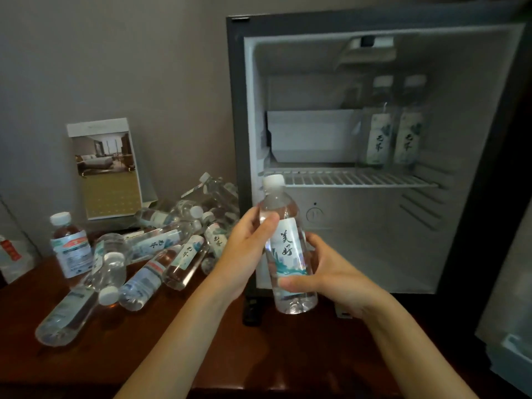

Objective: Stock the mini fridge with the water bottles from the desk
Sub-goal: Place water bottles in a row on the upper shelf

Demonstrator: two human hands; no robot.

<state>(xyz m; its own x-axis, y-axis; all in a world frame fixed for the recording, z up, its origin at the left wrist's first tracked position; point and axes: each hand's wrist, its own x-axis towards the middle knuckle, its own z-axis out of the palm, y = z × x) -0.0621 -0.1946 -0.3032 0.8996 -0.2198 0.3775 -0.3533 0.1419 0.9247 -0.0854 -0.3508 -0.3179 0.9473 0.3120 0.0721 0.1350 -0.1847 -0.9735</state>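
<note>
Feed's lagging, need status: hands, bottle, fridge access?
Left hand and right hand both grip one upright bottle before the open fridge. Two bottles stand on its wire shelf, right side; white box at left. Pile lies on desk.

Dark wood desk (259, 355) carries mini fridge (236, 110) just behind the fingers (266, 226), heap of lying water bottles (161, 246) left of them, one upright bottle (70, 249) and calendar card (106, 171) further left; fridge wire shelf (345, 180) above fingers holds two upright bottles (377, 133).
</note>
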